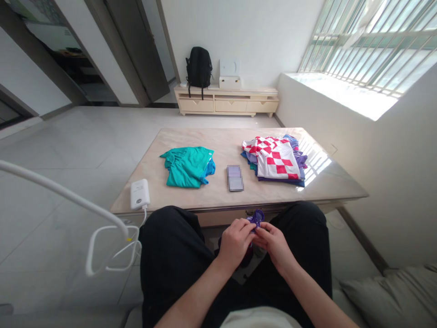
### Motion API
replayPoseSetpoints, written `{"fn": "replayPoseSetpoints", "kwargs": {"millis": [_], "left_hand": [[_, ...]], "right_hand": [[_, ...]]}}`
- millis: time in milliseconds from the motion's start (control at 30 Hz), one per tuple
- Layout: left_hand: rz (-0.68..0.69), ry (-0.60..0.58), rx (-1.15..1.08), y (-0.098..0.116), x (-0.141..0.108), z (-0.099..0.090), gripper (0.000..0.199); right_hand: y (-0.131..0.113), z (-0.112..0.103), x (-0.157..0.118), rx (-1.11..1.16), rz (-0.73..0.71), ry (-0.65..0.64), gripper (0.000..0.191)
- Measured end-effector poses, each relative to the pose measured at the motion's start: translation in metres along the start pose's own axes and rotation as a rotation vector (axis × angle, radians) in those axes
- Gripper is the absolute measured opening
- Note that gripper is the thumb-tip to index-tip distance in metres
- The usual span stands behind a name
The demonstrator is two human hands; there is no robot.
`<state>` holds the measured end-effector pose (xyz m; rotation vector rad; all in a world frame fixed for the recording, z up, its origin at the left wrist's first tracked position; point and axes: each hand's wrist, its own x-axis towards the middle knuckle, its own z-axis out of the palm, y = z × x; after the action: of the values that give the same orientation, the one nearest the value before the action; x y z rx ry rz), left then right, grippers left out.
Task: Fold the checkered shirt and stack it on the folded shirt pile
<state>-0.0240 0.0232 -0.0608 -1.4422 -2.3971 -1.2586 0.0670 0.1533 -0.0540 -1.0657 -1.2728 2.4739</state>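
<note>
A small bunched purple item (257,217) is held between my two hands, over the gap between my knees and just below the table's front edge. My left hand (235,241) pinches it from the left, while my right hand (275,243) grips its lower right side; the fingertips of both hands nearly meet. On the marble-topped table (218,139), a folded teal garment (187,168) with blue cloth under it lies at the left. A stack of clothes topped by a red-and-white checkered shirt (278,159) lies at the right. Between them rests a phone (235,177), its screen blurred.
A white power bank (139,193) with a cable sits at the table's front left corner. A thick white curved tube (68,193) crosses the left side. Beyond the table, a low cabinet (230,105) bears a black backpack (199,68) and a white box (230,82).
</note>
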Motion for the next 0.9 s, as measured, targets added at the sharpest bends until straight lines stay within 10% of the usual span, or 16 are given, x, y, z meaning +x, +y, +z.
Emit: {"fn": "replayPoseSetpoints", "kwargs": {"millis": [333,700,900], "left_hand": [[-0.048,0.044,-0.098,0.0,-0.003,0.0,0.023],[-0.324,-0.071,-0.883,0.015,0.012,-0.027,0.011],[-0.212,-0.242,-1.132,0.024,0.016,-0.057,0.016]], "right_hand": [[0.003,-0.004,-0.003,-0.085,-0.025,-0.054,0.044],[0.014,-0.022,0.004,-0.071,-0.224,-0.053,0.057],[-0.013,-0.028,0.008,-0.16,-0.166,-0.495,0.088]]}}
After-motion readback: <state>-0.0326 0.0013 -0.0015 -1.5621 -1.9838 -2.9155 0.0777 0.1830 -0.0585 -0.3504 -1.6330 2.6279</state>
